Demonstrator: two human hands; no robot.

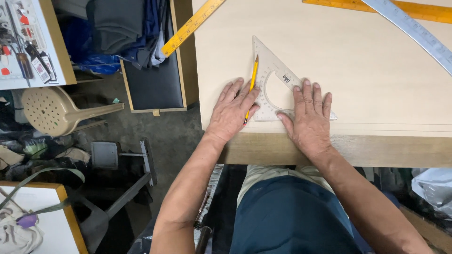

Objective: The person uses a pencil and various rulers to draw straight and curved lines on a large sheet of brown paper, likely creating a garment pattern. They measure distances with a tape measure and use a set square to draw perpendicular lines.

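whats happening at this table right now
A person leans over a pale board on a workbench. The left hand holds a yellow pencil against the left edge of a clear plastic set square, while the right hand lies flat on the set square's lower part. A yellow ruler lies at the board's top left corner; a metal ruler and another yellow ruler lie at the top right.

One head-worn view looks steeply down, close over the near edge of the table [376,70]; the floor fills the frame from 7 to 10 o'clock.
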